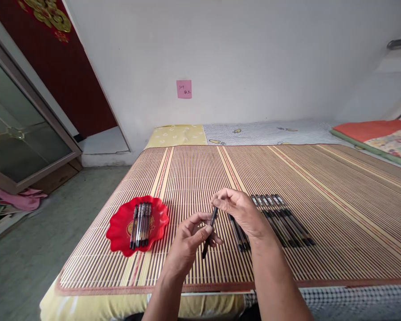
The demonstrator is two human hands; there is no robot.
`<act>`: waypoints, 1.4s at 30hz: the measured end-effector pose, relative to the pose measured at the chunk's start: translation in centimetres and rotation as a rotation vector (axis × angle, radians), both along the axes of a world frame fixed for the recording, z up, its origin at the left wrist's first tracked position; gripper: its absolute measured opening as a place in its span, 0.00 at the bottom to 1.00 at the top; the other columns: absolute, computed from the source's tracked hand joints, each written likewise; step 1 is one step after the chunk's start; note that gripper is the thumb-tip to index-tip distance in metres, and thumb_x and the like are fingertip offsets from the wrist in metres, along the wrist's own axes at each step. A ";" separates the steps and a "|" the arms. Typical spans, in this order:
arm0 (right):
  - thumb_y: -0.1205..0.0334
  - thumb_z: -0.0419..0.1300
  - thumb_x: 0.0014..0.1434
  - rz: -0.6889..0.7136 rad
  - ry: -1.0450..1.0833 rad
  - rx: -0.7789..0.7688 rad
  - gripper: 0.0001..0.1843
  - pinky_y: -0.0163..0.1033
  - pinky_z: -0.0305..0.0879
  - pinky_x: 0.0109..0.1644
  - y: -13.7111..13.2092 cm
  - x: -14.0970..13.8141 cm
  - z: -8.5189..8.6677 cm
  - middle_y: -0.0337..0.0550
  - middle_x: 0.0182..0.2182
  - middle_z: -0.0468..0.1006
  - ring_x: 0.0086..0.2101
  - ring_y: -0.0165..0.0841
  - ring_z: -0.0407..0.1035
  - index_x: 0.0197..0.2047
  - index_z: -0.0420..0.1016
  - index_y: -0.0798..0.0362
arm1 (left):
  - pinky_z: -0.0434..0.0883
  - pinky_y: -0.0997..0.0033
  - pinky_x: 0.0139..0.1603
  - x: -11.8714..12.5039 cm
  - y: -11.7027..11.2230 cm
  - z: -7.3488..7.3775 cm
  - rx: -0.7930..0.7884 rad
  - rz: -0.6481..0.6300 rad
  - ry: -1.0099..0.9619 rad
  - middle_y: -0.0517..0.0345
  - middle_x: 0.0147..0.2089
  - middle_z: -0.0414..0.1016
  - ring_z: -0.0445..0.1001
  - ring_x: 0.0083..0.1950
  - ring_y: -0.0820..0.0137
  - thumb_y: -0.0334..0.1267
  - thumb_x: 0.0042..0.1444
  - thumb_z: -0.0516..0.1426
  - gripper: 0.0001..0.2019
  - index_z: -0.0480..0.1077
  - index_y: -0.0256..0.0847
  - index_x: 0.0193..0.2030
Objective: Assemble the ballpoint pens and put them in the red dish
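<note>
My left hand [191, 235] and my right hand [239, 211] both grip one black pen [210, 231] just above the bamboo mat [200, 178]. The left fingers pinch its lower half; the right fingertips pinch its top end. To the left lies a red scalloped plate [118, 227] with several black pens [141, 219] lined up in it. A row of several more black pens [282, 219] lies on the mat to the right, partly hidden behind my right hand and wrist.
The mat covers a bed with a yellow and checked sheet [254, 133] against a white wall bearing a pink note [184, 88]. Folded bedding [381, 136] sits far right. A glass door [16, 129] and grey floor [36, 249] are on the left.
</note>
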State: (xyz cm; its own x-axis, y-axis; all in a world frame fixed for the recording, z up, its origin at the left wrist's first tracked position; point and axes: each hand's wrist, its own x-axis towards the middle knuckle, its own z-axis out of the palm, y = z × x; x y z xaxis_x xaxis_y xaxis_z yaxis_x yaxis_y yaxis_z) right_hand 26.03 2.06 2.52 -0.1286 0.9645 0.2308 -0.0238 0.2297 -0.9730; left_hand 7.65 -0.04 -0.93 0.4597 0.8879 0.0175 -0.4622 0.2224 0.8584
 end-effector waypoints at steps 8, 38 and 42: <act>0.54 0.64 0.65 0.043 0.013 0.042 0.09 0.45 0.68 0.58 0.3 0.1 -0.3 0.43 0.42 0.83 0.47 0.36 0.75 0.43 0.84 0.47 | 0.71 0.72 0.33 0.0 0.0 0.0 -0.012 0.020 0.012 0.58 0.29 0.78 0.81 0.30 0.68 0.41 0.57 0.68 0.15 0.75 0.37 0.47; 0.49 0.60 0.68 -0.005 0.061 0.007 0.13 0.44 0.67 0.55 0.6 0.0 -0.9 0.43 0.41 0.82 0.44 0.36 0.74 0.44 0.82 0.46 | 0.73 0.70 0.39 0.3 -0.1 -0.7 0.059 0.005 0.059 0.52 0.31 0.83 0.81 0.33 0.68 0.40 0.64 0.62 0.12 0.73 0.37 0.50; 0.53 0.63 0.66 0.047 0.013 0.017 0.10 0.44 0.66 0.57 0.5 0.0 -0.8 0.42 0.41 0.82 0.44 0.36 0.74 0.44 0.83 0.45 | 0.74 0.70 0.38 0.4 -0.1 -0.5 0.018 0.002 0.027 0.52 0.30 0.82 0.82 0.32 0.66 0.41 0.62 0.64 0.13 0.73 0.36 0.49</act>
State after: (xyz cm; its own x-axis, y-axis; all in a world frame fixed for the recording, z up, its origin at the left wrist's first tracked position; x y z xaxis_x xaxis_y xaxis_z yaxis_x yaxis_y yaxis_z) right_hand 26.06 2.53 1.75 -0.1709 0.9533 0.2489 -0.0478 0.2443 -0.9685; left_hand 8.01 -0.17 -1.39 0.4587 0.8883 0.0212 -0.4388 0.2057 0.8747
